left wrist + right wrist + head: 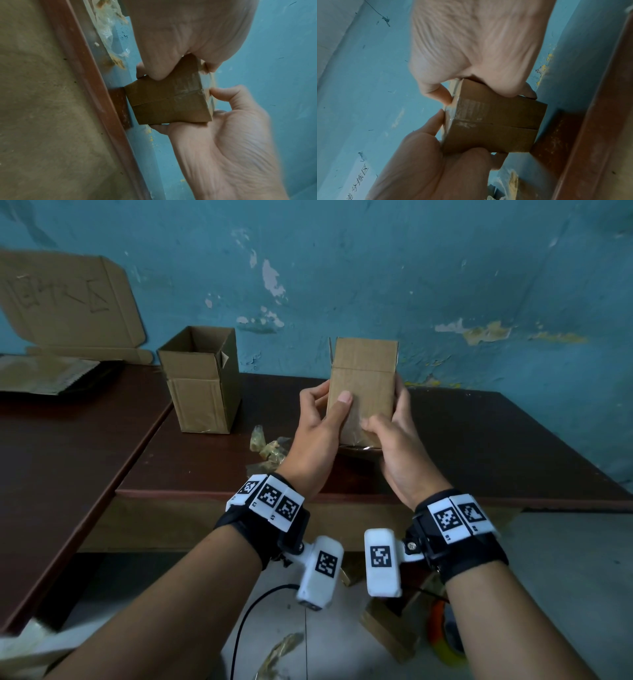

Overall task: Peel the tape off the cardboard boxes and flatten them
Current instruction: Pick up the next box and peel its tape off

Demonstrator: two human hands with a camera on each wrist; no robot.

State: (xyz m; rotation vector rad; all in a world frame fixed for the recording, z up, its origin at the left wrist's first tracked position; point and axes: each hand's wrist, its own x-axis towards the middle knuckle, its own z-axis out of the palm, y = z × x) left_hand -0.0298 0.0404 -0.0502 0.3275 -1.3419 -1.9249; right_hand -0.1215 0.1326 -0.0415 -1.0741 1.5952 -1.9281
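I hold a small brown cardboard box (363, 378) upright above the dark table (496, 440), its top flaps standing open. My left hand (323, 414) grips its left side with the thumb on the near face. My right hand (388, 436) grips the lower right, thumb on the near face. In the left wrist view the box (163, 106) shows its closed bottom, with clear tape (187, 86) over part of the seam. In the right wrist view the same tape (469, 109) wraps over the box (508, 121) edge between the two thumbs.
A second open cardboard box (202, 381) stands on the table to the left. Crumpled tape wads (270, 446) lie near my left wrist. Flattened cardboard (68, 299) leans on the blue wall. A tape roll (445, 642) and cardboard scraps lie on the floor.
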